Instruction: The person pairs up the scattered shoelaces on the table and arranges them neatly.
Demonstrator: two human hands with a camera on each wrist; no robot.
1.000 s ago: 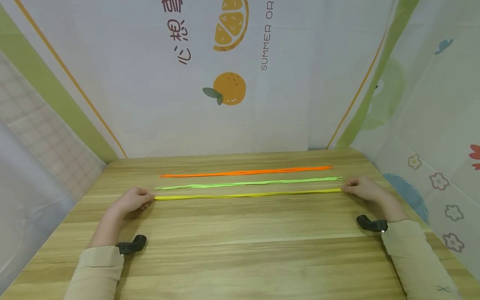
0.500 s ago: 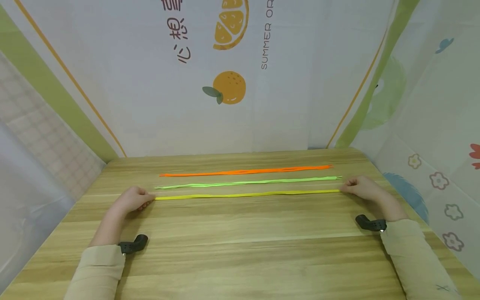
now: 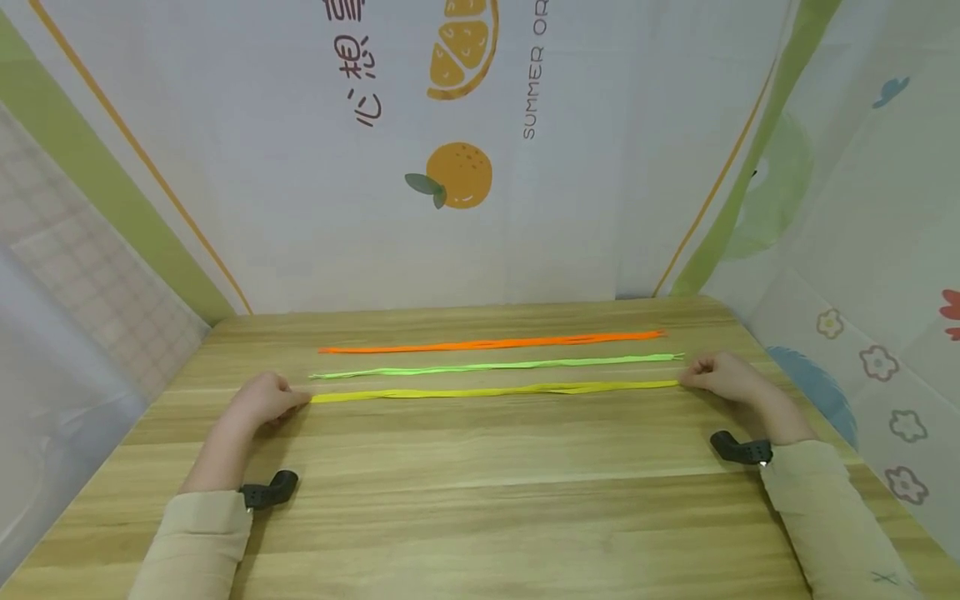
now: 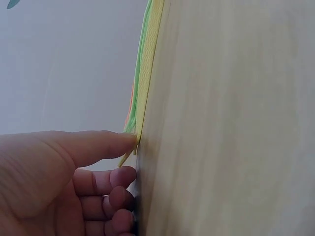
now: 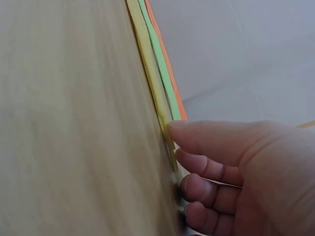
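Note:
A yellow shoelace (image 3: 465, 394), doubled lengthwise, stretches across the wooden table between my two hands. At its left end my left hand (image 3: 264, 400) holds it by the tip; in the left wrist view the thumb (image 4: 106, 145) lies on the lace, with short loose ends poking out below. The right end is held by my right hand (image 3: 722, 377), whose thumb (image 5: 211, 139) presses on the yellow strands in the right wrist view, the other fingers curled beneath. Just beyond lies a green shoelace (image 3: 480, 367), and farther back an orange shoelace (image 3: 487, 344), both roughly parallel to the yellow one.
The wooden table (image 3: 480, 517) reaches back to a white printed curtain (image 3: 570, 233). More patterned cloth (image 3: 862, 275) hangs along the right side. Black wrist cameras (image 3: 270, 490) sit on both forearms by the beige sleeves.
The yellow shoelace has gone a little slacker, its strands parting slightly right of the middle. My left fingers have shifted at its end; my right hand has moved very slightly inward.

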